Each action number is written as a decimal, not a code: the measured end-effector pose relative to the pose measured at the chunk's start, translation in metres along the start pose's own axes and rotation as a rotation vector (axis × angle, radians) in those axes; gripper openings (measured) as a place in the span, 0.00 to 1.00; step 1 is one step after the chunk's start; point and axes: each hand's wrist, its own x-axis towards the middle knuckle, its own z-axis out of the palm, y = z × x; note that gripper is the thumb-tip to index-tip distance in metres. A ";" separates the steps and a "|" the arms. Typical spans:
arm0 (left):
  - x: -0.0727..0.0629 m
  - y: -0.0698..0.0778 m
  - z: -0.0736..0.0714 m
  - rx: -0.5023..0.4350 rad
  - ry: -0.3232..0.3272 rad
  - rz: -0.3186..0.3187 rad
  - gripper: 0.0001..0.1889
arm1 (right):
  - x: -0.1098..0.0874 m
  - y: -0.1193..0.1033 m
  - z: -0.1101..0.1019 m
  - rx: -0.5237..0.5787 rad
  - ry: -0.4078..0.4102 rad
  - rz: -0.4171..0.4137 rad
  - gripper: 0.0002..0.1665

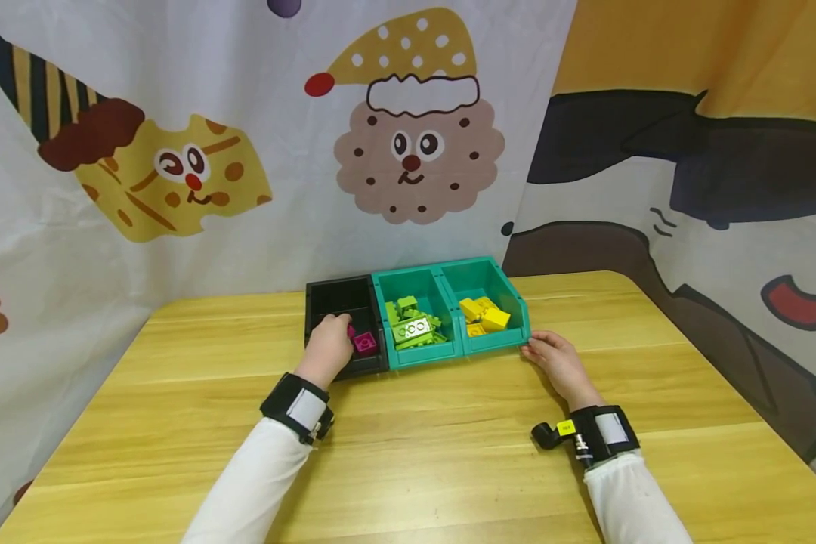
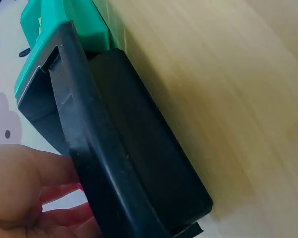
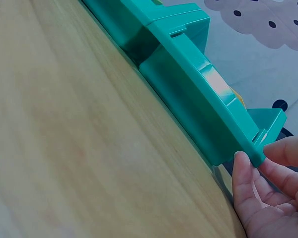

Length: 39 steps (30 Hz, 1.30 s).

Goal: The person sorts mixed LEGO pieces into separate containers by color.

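Note:
My left hand (image 1: 328,349) reaches down into the black bin (image 1: 340,293) at the left end of a row of three. Magenta bricks (image 1: 365,343) lie in that bin, one right by the fingertips. In the left wrist view the bin's front wall (image 2: 104,139) hides the fingertips, so whether they pinch a brick cannot be seen. My right hand (image 1: 556,364) is at the front right corner of the right teal bin (image 1: 496,342). Its thumb and fingers (image 3: 242,173) hold that corner between them in the right wrist view.
Lime green bricks (image 1: 415,327) fill part of the middle teal bin (image 1: 425,355); yellow bricks (image 1: 486,313) lie in the right one. The bins stand side by side near the back of the wooden table (image 1: 435,453). Behind them hangs a printed curtain (image 1: 279,249).

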 end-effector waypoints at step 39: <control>-0.032 0.002 -0.003 -0.190 0.093 0.176 0.28 | 0.000 0.003 0.003 0.012 -0.005 0.011 0.20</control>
